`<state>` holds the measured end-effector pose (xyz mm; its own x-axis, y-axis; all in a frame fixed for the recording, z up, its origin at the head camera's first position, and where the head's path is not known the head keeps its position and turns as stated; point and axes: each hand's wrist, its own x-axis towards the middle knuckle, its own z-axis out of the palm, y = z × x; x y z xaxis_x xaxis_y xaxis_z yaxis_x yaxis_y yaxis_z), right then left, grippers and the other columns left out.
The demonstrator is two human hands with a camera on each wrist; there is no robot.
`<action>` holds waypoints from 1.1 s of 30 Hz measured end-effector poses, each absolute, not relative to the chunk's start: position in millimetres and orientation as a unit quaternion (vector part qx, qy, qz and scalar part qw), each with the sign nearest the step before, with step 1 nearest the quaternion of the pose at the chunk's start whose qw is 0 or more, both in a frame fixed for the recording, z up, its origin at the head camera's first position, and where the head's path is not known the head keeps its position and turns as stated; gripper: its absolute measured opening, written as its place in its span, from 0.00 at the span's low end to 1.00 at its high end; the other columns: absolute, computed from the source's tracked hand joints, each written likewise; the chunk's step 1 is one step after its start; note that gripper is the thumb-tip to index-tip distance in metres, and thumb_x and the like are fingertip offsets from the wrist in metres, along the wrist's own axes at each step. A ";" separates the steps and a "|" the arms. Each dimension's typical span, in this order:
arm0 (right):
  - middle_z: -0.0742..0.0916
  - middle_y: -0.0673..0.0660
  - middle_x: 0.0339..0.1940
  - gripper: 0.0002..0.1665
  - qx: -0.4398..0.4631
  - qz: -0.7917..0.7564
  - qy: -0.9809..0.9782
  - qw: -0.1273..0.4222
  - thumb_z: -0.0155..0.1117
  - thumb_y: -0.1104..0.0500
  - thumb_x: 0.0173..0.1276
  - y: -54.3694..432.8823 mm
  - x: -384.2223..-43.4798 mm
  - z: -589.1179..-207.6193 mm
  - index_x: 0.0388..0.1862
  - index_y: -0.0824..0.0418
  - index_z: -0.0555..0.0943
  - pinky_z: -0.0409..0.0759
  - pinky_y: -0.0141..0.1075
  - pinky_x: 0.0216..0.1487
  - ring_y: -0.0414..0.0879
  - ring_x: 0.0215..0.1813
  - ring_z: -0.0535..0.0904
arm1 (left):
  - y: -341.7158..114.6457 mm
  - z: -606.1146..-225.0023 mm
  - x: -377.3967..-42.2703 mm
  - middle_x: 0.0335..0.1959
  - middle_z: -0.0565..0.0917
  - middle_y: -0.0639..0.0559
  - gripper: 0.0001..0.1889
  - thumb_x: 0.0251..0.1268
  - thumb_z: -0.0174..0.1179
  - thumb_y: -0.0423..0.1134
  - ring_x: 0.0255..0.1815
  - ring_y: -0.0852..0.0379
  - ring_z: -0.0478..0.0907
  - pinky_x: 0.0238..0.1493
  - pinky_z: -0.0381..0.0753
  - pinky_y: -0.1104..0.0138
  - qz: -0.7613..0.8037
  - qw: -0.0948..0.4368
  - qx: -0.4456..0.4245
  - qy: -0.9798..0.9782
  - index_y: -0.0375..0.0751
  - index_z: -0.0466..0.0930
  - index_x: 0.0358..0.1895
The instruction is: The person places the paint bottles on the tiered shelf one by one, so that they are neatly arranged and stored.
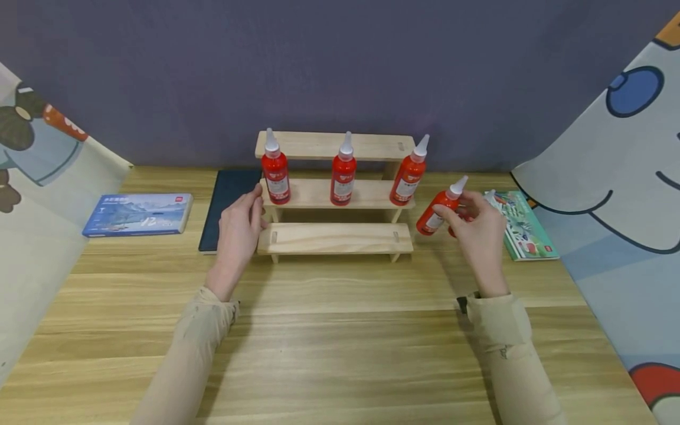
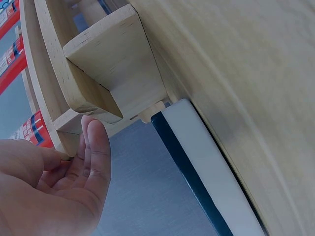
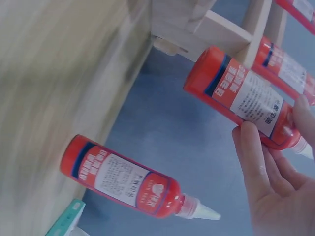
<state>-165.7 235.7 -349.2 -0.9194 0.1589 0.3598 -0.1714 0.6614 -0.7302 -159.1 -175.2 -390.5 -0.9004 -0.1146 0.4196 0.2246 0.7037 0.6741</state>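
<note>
A three-tier wooden rack (image 1: pixel 334 239) stands at the back of the table. Three red bottles with pointed whitish nozzles are lined up on its middle board: a left bottle (image 1: pixel 277 177), a middle bottle (image 1: pixel 343 177) and a right bottle (image 1: pixel 408 180). My left hand (image 1: pixel 239 227) holds the left end of that board, its thumb and fingers around the board's end (image 2: pixel 69 140). Off the rack's right side, my right hand (image 1: pixel 478 227) grips another red bottle (image 3: pixel 246 98), tilted with its nozzle up to the right. One more red bottle (image 3: pixel 120 177) stands on the table, mostly hidden behind my right hand in the head view.
A dark flat book (image 1: pixel 218 200) lies beside the rack, under my left hand's side. Further left is a blue box (image 1: pixel 139 214) with a landscape picture. A green illustrated box (image 1: pixel 528 227) lies at the right. A dark panel (image 1: pixel 334 71) closes the back.
</note>
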 end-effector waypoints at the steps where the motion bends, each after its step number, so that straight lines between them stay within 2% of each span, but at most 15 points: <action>1: 0.90 0.69 0.56 0.31 0.004 0.412 -0.889 0.201 0.80 0.53 0.70 235.3 -164.8 -348.2 0.65 0.70 0.84 0.74 0.21 0.41 0.62 0.50 0.88 | -175.1 -390.4 -159.3 0.40 0.86 0.33 0.19 0.87 0.51 0.32 0.28 0.43 0.87 0.29 0.78 0.59 -0.384 0.221 -0.031 -0.896 0.26 0.78 0.71; 12: 0.90 0.70 0.52 0.33 0.024 0.393 -0.896 0.205 0.83 0.52 0.67 225.2 -155.8 -340.1 0.63 0.72 0.84 0.73 0.28 0.41 0.64 0.50 0.88 | -174.8 -390.2 -159.9 0.39 0.86 0.33 0.19 0.87 0.51 0.32 0.28 0.43 0.87 0.30 0.79 0.56 -0.384 0.220 -0.029 -0.896 0.26 0.78 0.70; 18: 0.91 0.67 0.50 0.32 0.033 0.376 -0.902 0.208 0.85 0.52 0.65 217.9 -152.6 -339.2 0.59 0.71 0.85 0.72 0.29 0.39 0.61 0.48 0.88 | -174.3 -389.7 -159.5 0.39 0.86 0.33 0.19 0.88 0.50 0.32 0.28 0.43 0.86 0.30 0.79 0.56 -0.383 0.223 -0.031 -0.896 0.26 0.79 0.70; 26: 0.91 0.67 0.47 0.31 0.049 0.380 -0.902 0.199 0.87 0.54 0.62 208.6 -153.5 -341.4 0.57 0.71 0.86 0.71 0.26 0.33 0.62 0.47 0.89 | -174.8 -389.7 -159.3 0.39 0.86 0.33 0.19 0.87 0.51 0.32 0.28 0.42 0.87 0.30 0.80 0.55 -0.382 0.219 -0.027 -0.897 0.26 0.78 0.70; 33: 0.92 0.66 0.46 0.29 0.068 0.392 -0.897 0.190 0.87 0.58 0.61 200.4 -152.9 -345.1 0.55 0.71 0.86 0.74 0.16 0.35 0.59 0.46 0.89 | -174.7 -389.5 -158.8 0.40 0.86 0.32 0.19 0.88 0.51 0.32 0.28 0.42 0.87 0.30 0.80 0.54 -0.381 0.217 -0.026 -0.898 0.26 0.78 0.70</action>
